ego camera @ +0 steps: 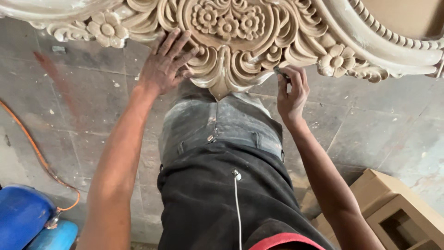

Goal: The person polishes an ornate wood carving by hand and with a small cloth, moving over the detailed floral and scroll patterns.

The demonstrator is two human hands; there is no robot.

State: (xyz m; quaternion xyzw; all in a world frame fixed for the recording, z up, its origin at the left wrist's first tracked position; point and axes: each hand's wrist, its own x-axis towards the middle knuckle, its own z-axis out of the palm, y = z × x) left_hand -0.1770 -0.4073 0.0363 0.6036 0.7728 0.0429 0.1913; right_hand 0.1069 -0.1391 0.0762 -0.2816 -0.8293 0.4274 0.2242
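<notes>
A worker's left hand lay flat, fingers spread, on the lower edge of a large carved wooden panel, pale with dust and cut with flowers and scrolled leaves, which stretched across the top of the view above the person's lap. The right hand was curled at the underside of the carving, beside its pointed central leaf, with thumb and fingers pinched on a small dark piece, seemingly sandpaper, pressed against the wood; too little of it showed to be sure. Below, dusty grey trousers and a black shirt filled the middle. An orange cable ran over the stone floor to a blue container at lower left, and pale wooden boxes stood at lower right.
</notes>
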